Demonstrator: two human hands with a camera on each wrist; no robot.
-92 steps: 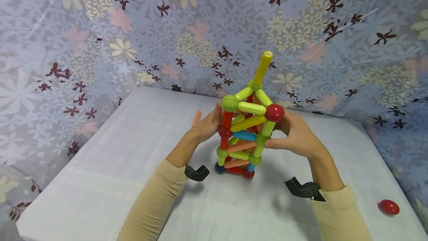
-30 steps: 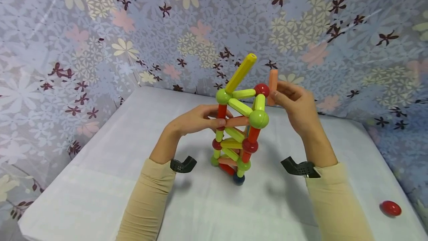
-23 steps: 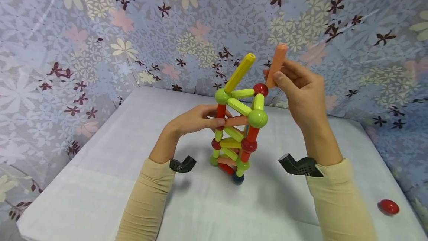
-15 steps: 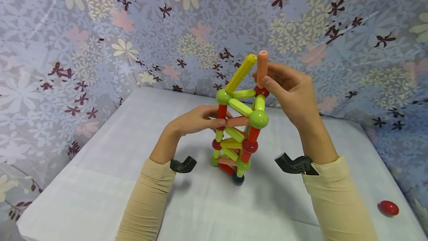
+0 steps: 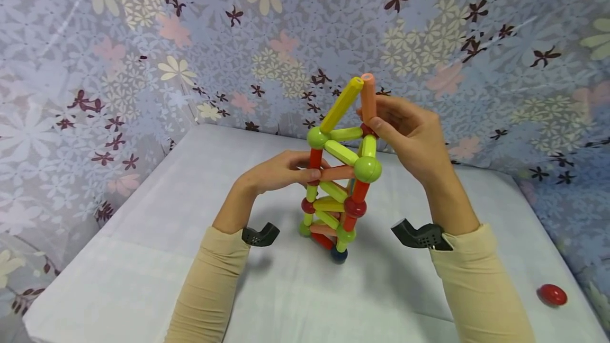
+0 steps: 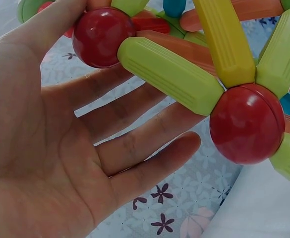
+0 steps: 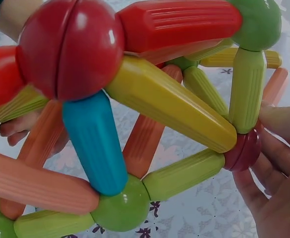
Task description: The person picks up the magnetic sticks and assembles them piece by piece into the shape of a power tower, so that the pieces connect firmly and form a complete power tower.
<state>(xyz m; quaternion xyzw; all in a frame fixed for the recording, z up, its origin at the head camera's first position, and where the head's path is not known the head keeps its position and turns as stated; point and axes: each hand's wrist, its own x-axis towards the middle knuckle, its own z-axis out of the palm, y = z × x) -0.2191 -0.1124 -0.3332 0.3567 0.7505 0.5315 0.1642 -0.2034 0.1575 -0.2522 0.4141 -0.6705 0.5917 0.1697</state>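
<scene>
A tower of ball-and-stick magnetic building pieces [image 5: 360,192] stands on the table, its colored rods joined by green, red and dark blue balls. My left hand [image 5: 278,172] grips its left side, thumb near a red ball [image 6: 103,37] and fingers spread behind in the left wrist view. A yellow rod [image 5: 340,106] leans up from the top left green ball [image 5: 317,137]. My right hand [image 5: 412,134] pinches an orange rod [image 5: 368,97] upright on the top red ball [image 7: 243,150]. The two rod tops lie side by side; I cannot tell whether they touch.
A red ball-like piece [image 5: 552,295] lies near the right edge of the white-covered table [image 5: 143,258]. A flowered cloth [image 5: 214,57] hangs behind and along the sides. Black camera mounts sit on both wrists.
The tower has been turned, and the orange rod that lay behind my left arm is gone from there. My right hand has brought an orange rod leftward and down onto the top red ball.
</scene>
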